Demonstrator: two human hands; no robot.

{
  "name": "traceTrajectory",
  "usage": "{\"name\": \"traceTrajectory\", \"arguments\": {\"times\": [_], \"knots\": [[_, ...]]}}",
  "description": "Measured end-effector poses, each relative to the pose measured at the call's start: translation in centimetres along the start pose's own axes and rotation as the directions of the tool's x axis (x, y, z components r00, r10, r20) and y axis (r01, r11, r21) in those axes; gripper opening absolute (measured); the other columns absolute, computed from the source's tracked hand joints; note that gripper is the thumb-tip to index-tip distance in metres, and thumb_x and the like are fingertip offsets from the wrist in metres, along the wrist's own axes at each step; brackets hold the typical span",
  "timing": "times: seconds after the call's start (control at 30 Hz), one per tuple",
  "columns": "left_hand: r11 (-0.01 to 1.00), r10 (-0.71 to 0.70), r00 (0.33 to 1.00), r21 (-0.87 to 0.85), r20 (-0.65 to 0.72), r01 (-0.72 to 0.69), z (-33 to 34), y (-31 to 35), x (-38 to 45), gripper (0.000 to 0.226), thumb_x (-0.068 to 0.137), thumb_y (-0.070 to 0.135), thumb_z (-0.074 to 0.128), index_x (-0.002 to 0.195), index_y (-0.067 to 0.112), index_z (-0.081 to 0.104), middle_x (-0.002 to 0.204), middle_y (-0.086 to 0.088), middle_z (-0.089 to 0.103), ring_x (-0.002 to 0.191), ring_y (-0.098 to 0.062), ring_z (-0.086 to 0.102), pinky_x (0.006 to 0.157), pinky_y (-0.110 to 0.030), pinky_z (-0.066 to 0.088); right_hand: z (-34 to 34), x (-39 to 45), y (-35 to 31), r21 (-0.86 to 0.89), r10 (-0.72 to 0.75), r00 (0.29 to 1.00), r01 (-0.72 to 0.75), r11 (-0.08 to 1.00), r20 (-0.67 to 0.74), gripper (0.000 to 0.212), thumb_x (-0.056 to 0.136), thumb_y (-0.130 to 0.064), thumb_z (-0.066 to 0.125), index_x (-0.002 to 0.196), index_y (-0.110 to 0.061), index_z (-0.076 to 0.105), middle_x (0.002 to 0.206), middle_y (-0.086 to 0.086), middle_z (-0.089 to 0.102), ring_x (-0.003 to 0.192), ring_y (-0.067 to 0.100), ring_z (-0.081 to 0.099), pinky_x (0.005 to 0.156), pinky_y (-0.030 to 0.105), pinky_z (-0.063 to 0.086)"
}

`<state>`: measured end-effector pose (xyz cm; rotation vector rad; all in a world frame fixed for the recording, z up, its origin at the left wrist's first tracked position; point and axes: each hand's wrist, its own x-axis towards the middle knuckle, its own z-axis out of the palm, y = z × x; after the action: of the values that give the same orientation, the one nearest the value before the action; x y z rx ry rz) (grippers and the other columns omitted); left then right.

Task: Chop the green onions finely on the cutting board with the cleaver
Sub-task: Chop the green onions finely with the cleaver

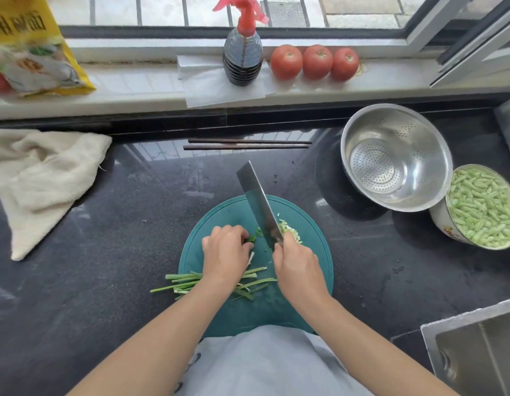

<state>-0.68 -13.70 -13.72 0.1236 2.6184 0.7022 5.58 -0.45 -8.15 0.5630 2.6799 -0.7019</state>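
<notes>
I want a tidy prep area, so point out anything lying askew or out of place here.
The uncut green onions stick out past the left edge of the cutting board onto the countertop. A crumpled towel lies bunched at the far left. Nothing looks spilled or damaged.

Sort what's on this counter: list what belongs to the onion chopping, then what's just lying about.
In the job: green onions, cutting board, cleaver, chopped pile, left hand, right hand.

Lying about: colander, bowl of cut beans, chopsticks, towel, three tomatoes, sauce bottle, yellow bag.
</notes>
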Motion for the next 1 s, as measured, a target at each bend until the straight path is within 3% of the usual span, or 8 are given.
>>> {"name": "traceTrajectory", "arguments": {"times": [0.17,0.3,0.4,0.5,0.67,0.9,1.0], "knots": [[0.998,0.039,0.999,-0.056,-0.033,-0.041,-0.1,-1.4,-0.2,0.006,0.092,0.024,0.068,0.097,0.022,0.070,0.095,0.002,0.066,0.096,-0.025,0.056,0.087,-0.043,0.046,1.3,-1.3,0.5,-0.062,-0.034,0.999,0.036,0.997,0.034,0.021,0.103,-0.026,0.037,0.085,-0.017,0.035,0.066,0.000,0.048,0.063,0.038,0.047,0.056,0.042,0.032],[0.999,0.039,0.998,0.039,-0.041,-0.037,-0.1,-0.8,0.1,0.011,0.095,0.027,0.063,0.094,0.025,0.074,0.094,0.004,0.068,0.095,-0.025,0.054,0.077,-0.038,0.038,2.3,-0.8,-0.1,-0.084,-0.030,0.998,0.035,0.996,0.050,0.021,0.103,-0.025,0.035,0.084,-0.017,0.034,0.069,0.004,0.056,0.061,0.036,0.045,0.057,0.041,0.034],[0.997,0.001,1.000,0.077,-0.031,0.001,0.0,-0.4,0.5,0.014,0.097,0.027,0.059,0.094,0.026,0.073,0.095,0.004,0.067,0.095,-0.025,0.052,0.075,-0.037,0.031,2.4,0.5,-1.2,-0.087,-0.049,0.999,0.051,0.995,0.024,0.018,0.103,-0.024,0.038,0.087,-0.016,0.036,0.076,0.010,0.064,0.067,0.039,0.056,0.057,0.040,0.036],[0.996,-0.007,1.000,0.084,-0.015,0.008,0.0,-0.4,0.6,0.015,0.097,0.027,0.058,0.092,0.025,0.072,0.095,0.003,0.067,0.096,-0.025,0.051,0.075,-0.037,0.031,2.0,2.3,-2.1,-0.056,-0.046,0.999,0.047,0.997,0.018,0.016,0.104,-0.025,0.039,0.091,-0.017,0.038,0.084,0.014,0.067,0.078,0.038,0.063,0.060,0.038,0.039],[0.996,-0.019,1.000,0.090,-0.014,0.020,-0.2,-0.1,0.5,0.014,0.098,0.029,0.060,0.091,0.026,0.072,0.096,0.005,0.067,0.096,-0.023,0.052,0.076,-0.036,0.032,1.0,2.3,-1.5,-0.042,-0.051,0.998,0.052,0.998,0.026,0.017,0.104,-0.025,0.039,0.089,-0.017,0.038,0.082,0.011,0.062,0.074,0.035,0.057,0.060,0.038,0.034],[0.990,-0.016,0.999,-0.138,-0.032,0.011,-0.5,-1.3,0.0,0.004,0.092,0.019,0.067,0.090,0.022,0.069,0.093,0.004,0.063,0.096,-0.022,0.055,0.089,-0.041,0.045,0.1,-0.6,0.6,-0.049,0.028,1.000,-0.028,0.998,0.009,0.016,0.103,-0.030,0.037,0.094,-0.018,0.042,0.079,0.005,0.062,0.073,0.032,0.059,0.065,0.047,0.049],[0.989,-0.021,0.999,-0.150,-0.035,0.016,-0.6,-0.9,-0.2,0.004,0.092,0.020,0.068,0.090,0.023,0.068,0.093,0.006,0.063,0.095,-0.020,0.056,0.089,-0.042,0.046,0.4,-0.7,0.7,-0.056,0.021,1.000,-0.020,0.998,0.006,0.016,0.104,-0.031,0.037,0.093,-0.019,0.041,0.078,0.004,0.062,0.071,0.030,0.060,0.066,0.049,0.051]]}}
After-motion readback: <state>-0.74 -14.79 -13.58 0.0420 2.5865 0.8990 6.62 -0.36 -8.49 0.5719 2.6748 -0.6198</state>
